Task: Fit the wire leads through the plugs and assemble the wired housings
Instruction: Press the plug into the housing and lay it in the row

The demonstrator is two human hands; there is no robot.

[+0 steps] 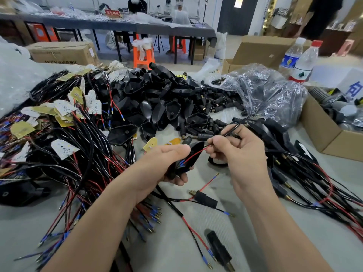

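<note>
Grey worktable [169, 250] — wire heaps [64, 134], black housings [157, 99], 2 bottles [304, 61] beyond

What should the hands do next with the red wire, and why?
Probably the right hand should gently pull the red wire a little further through the black housing while the left hand holds that housing steady. The wire runs from inside the housing to the right hand, which pinches it.

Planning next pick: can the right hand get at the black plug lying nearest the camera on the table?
Likely yes: the black plug lies uncovered on the table, between the forearms. But the right hand pinches wire leads and would need to release them.
</note>
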